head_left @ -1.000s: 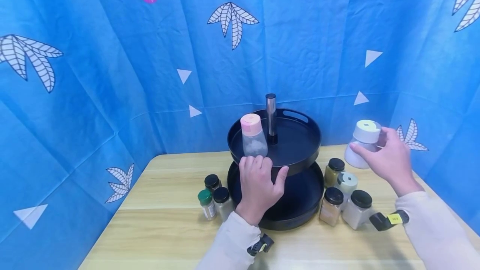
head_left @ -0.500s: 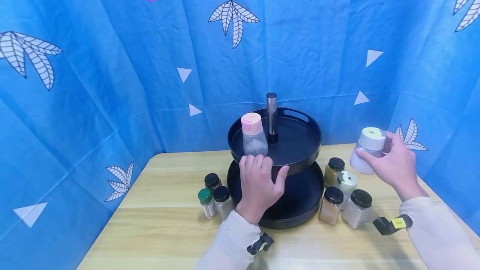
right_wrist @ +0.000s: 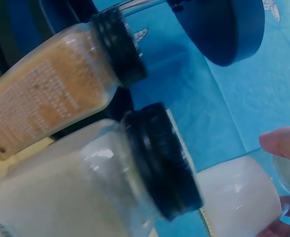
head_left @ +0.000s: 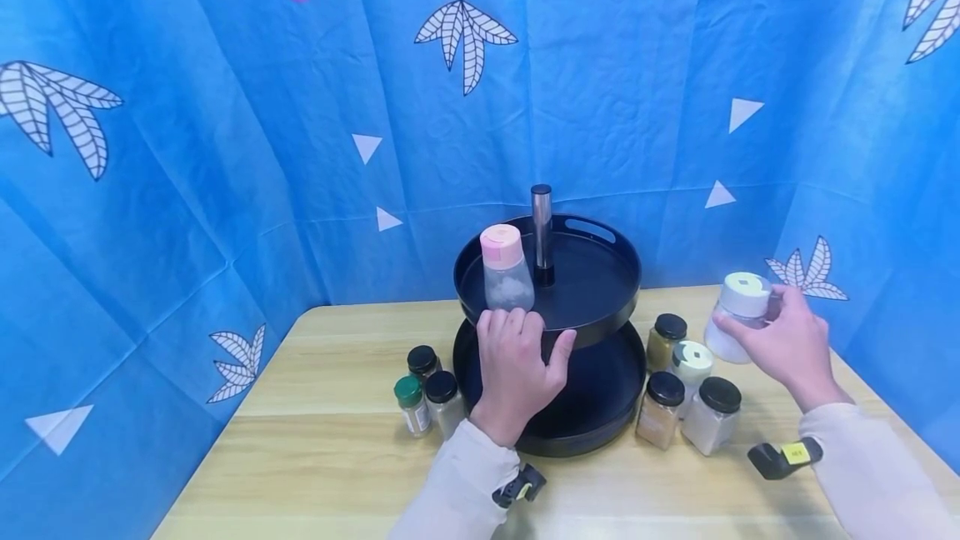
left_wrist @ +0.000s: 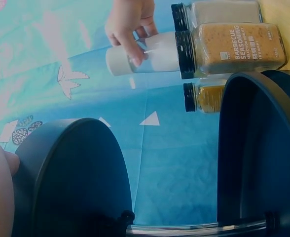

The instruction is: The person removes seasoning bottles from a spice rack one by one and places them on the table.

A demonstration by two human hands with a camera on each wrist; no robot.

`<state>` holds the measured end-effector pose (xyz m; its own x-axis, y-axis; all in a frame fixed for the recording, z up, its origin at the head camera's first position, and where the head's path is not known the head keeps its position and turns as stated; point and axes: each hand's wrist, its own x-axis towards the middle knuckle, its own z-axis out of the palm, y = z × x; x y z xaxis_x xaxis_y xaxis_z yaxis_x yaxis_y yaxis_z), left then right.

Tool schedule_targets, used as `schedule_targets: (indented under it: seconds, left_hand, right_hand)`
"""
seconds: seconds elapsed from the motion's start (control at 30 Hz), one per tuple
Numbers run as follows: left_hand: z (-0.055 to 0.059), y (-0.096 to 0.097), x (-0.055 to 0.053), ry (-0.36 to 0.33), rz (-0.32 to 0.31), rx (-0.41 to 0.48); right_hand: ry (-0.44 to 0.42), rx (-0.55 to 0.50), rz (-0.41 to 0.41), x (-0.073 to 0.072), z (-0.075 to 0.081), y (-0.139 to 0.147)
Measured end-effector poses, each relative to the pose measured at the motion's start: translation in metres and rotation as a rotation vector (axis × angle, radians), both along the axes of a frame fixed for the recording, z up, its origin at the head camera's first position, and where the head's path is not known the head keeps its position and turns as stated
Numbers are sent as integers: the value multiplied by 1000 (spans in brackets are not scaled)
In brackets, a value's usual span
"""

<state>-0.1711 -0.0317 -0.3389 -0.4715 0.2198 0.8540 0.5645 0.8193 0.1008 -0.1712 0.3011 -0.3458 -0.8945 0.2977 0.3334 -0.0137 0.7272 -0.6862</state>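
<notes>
My right hand (head_left: 792,348) holds a seasoning shaker (head_left: 731,332) with a white cap and white contents, thumb in front and fingers behind. It appears upright, to the right of the jars. In the right wrist view fingertips (right_wrist: 285,143) meet the clear upper part of that shaker (right_wrist: 238,200). The left hand (head_left: 519,373) has its fingers hooked over the front rim of the upper tray of a black two-tier stand (head_left: 592,327), thumb stretched to the right. Just behind those fingers, a pink-capped shaker (head_left: 507,273) stands on the upper tray.
Right of the stand are a barbecue seasoning jar (left_wrist: 241,48), a black-capped pale jar (head_left: 712,419), a yellowish jar (head_left: 665,344) and another white-capped shaker (head_left: 692,373). Left of it, a green-capped bottle (head_left: 412,407) stands with two black-capped ones. Blue curtains surround the wooden table (head_left: 322,415).
The right hand has lowered the white-capped shaker and shifted it slightly right, toward the table. My left hand has kept its place on the tray rim.
</notes>
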Motion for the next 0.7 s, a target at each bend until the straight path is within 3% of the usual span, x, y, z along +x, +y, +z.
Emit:
schedule_targets:
  seconds: [0.7]
  left_hand:
    - [1, 0, 0, 4, -3, -6]
  right_hand:
    - [-47, -4, 10, 3, -35, 9]
